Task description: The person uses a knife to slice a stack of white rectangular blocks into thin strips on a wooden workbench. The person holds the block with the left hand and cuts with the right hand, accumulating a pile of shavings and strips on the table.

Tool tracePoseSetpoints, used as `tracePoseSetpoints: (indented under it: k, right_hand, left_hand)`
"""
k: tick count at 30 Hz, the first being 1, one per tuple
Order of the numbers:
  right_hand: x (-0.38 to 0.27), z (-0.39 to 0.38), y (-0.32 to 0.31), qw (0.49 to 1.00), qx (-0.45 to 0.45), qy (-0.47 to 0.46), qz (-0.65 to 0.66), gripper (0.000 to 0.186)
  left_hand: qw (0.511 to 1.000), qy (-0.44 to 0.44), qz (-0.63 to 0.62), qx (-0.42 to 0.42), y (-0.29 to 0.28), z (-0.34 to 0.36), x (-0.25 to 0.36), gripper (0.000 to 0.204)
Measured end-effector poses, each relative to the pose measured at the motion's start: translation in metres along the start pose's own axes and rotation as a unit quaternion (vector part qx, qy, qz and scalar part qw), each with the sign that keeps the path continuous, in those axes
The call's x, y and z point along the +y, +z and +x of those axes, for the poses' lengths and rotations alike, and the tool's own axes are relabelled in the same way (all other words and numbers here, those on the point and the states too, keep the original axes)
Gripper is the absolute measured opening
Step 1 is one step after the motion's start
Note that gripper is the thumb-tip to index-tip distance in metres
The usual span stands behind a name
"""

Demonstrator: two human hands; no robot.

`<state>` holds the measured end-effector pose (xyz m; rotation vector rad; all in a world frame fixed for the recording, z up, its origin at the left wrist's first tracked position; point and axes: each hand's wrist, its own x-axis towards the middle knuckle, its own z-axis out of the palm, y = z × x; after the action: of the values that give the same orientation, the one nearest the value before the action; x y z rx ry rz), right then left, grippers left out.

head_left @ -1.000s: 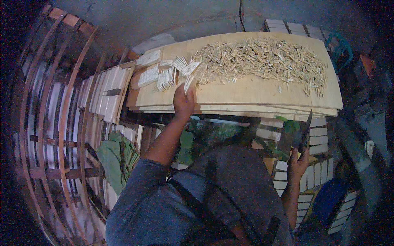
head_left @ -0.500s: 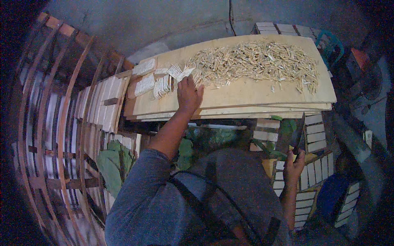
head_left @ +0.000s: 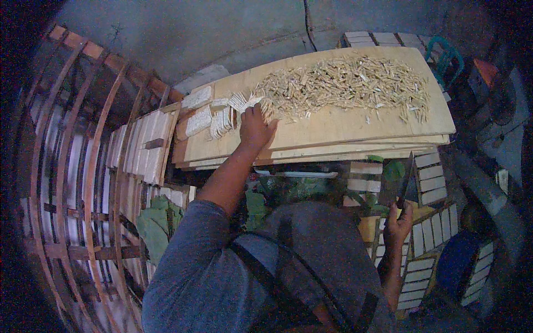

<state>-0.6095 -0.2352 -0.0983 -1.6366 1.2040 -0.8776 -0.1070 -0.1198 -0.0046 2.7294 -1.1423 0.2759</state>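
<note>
While the left hand point(head_left: 256, 125) lies palm down on the wooden board point(head_left: 344, 125) with its fingers spread loosely and reaching away from the body, it grips nothing; its fingertips touch the near left edge of the heap of small wood pieces point(head_left: 347, 83). That heap is a long, loose band of pale, short sticks lying every which way, its long axis running left to right across the far half of the board. Just left of the hand, a few tidy stacks of thin pale slats point(head_left: 222, 119) lie side by side, fanned slightly, their long sides pointing roughly away from the person, toward the far edge of the board. The board itself is the top one of several stacked sheets, its long side running left to right. Lower down on the right, the right hand point(head_left: 397, 226) is closed around the handle of a dark knife point(head_left: 406, 180), well apart from the board's top and below its near edge; the blade stands nearly upright in the view, tip pointing away from the person toward the board. Rows of pale blocks point(head_left: 427, 183) are stacked around that hand, and curved wooden ribs point(head_left: 83, 183) arc along the left side.
</note>
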Motion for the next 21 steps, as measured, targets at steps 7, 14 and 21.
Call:
tracePoseSetpoints:
  k: [7, 14, 21]
  right_hand:
    - [0.007, -0.005, -0.003, 1.0, 0.014, -0.005, 0.022, 0.021]
    - [0.01, -0.009, -0.002, 0.998, 0.059, -0.006, -0.028, 0.022]
    - [-0.028, -0.019, 0.045, 0.994, 0.086, -0.058, -0.018, 0.025]
  left_hand:
    - [1.0, 0.006, -0.001, 0.003, -0.001, -0.002, -0.007, 0.071]
    - [0.994, 0.039, -0.101, 0.009, -0.003, 0.014, -0.037, 0.066]
    - [0.995, 0.057, -0.057, 0.063, 0.012, -0.003, -0.039, 0.071]
